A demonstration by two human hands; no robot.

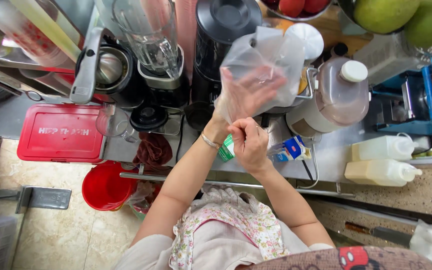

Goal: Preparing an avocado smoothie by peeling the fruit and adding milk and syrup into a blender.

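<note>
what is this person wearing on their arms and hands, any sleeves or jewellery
Both forearms are bare, with no sleeves reaching them. The left hand is covered by a thin clear plastic bag worn like a glove, and a slim silver bracelet circles the left wrist. The right hand wears no glove, and no ring or watch shows on it.

Small blue-and-white carton (292, 148) flat on the counter — green-white pack (227, 149) beside it.
</note>
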